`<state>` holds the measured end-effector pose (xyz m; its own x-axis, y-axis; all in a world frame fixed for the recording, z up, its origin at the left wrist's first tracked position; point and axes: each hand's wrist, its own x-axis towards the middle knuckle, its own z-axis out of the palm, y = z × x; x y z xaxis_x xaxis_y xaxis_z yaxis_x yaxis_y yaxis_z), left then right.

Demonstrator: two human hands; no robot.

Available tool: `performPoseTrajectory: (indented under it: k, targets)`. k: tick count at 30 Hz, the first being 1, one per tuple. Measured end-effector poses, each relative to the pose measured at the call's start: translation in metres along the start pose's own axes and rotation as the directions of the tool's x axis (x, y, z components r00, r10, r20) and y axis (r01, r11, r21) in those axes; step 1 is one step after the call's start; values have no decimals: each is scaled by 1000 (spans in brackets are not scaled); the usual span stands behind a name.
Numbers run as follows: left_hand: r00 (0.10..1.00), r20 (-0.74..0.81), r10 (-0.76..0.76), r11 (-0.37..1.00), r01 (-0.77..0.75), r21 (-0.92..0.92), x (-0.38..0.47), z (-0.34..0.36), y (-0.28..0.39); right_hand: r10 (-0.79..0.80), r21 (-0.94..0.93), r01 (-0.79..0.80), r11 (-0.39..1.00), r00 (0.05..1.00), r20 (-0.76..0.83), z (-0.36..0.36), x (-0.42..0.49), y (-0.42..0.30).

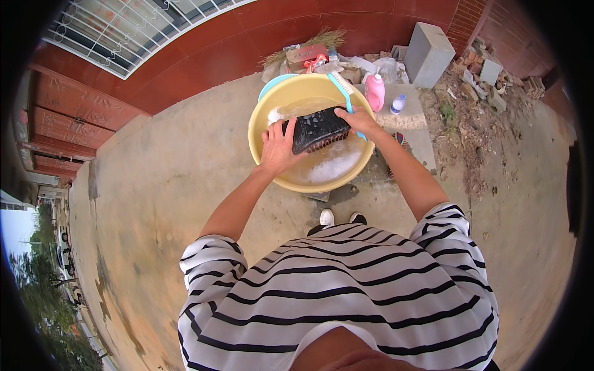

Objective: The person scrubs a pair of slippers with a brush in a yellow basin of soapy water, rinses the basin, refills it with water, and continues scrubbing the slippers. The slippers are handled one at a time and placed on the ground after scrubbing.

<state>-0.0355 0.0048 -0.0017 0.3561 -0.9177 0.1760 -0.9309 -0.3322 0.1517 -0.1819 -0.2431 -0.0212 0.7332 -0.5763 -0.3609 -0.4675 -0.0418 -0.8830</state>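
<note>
A wet black slipper (319, 126), with a ridged reddish-brown side and water drops on it, is tilted above the soapy water in a yellow plastic basin (254, 147). My left hand (279, 147) grips its left end, fingers over the top edge. At its right end, my right hand (356, 119) holds the slipper with the thumb on top. The same hand also keeps a blue scrubbing brush (346, 96) with white bristles, its head pointing up past the basin's far rim. White foam (336, 168) floats in the near part of the basin.
Behind the basin shows a light-blue basin (274, 85). To the right are a pink detergent bottle (375, 92), a small clear bottle (397, 104) and a partly hidden colourful item (399, 139). Rubble (482, 88), a grey block (428, 54) and a straw broom (325, 38) lie near the wall.
</note>
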Motion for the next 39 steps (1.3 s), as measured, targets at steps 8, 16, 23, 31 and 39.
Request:
performPoseTrajectory:
  k: [8, 16, 23, 31, 39]
  targets:
    - [909, 383, -166, 977, 205, -62, 8, 41, -29, -37, -542, -2, 841, 997, -61, 45, 34, 10]
    - [797, 543, -264, 948, 317, -4, 35, 69, -16, -93, -708, -44, 705, 984, -154, 59, 66, 37]
    - [627, 726, -284, 928, 369, 44, 44, 72, -20, -35, -694, -98, 713, 984, -175, 65, 67, 37]
    - [825, 517, -227, 913, 366, -183, 32, 52, -30, -54, -444, 34, 896, 998, -33, 37, 69, 37]
    - [998, 50, 33, 999, -32, -7, 28, -18, -24, -261, -190, 250, 949, 965, -36, 5, 18, 7]
